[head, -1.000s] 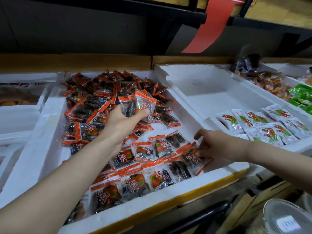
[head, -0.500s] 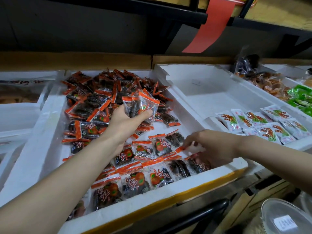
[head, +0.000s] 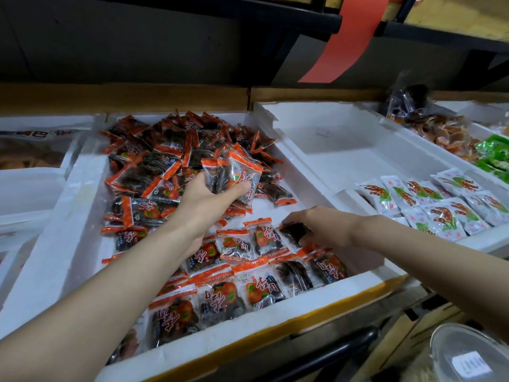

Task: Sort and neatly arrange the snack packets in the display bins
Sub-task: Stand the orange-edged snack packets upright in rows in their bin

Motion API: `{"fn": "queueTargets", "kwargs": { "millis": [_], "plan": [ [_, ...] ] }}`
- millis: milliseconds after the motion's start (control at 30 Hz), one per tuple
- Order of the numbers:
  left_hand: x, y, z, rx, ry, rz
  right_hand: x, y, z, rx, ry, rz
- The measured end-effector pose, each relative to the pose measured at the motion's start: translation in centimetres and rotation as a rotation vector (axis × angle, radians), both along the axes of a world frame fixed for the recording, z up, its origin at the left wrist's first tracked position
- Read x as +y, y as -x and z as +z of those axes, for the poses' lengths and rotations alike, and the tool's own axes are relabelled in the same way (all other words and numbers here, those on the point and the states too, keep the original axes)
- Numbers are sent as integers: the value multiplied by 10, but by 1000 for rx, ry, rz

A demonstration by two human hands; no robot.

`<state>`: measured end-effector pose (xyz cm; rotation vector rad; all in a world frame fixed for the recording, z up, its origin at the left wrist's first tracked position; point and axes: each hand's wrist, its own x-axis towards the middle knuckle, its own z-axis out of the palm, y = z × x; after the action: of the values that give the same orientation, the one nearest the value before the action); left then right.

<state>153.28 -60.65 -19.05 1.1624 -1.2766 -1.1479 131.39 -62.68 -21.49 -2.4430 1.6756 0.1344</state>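
Observation:
A white foam bin (head: 82, 205) holds many small clear packets with orange ends and dark fruit inside. At its back they lie in a loose heap (head: 165, 150); along the front they lie in neat overlapping rows (head: 242, 279). My left hand (head: 206, 199) grips a bunch of these packets (head: 234, 175) above the middle of the bin. My right hand (head: 319, 227) pinches one dark packet (head: 294, 231) at the right end of the second row, low against the row.
To the right, a second white foam bin (head: 344, 144) holds white packets with red and green print (head: 429, 199) at its front. Further right lie orange sweets (head: 443, 133) and green packets (head: 495, 155). A clear plastic lid (head: 468, 354) sits at bottom right.
My right hand has moved up and left from the front right corner to the second row, with a dark packet now in its fingers. My left hand stays put with its bunch.

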Motion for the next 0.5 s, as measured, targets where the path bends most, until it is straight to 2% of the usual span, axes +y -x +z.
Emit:
{"fn": "queueTargets", "kwargs": {
  "millis": [167, 333, 500],
  "plan": [
    [0, 0, -1, 1, -5, 0, 5, 6, -6, -61, 3, -8],
    [-1, -1, -1, -3, 3, 2, 9, -6, 5, -215, 207, 84],
    [-1, -2, -2, -8, 9, -2, 2, -31, 1, -165, 65, 194]
  ]
}}
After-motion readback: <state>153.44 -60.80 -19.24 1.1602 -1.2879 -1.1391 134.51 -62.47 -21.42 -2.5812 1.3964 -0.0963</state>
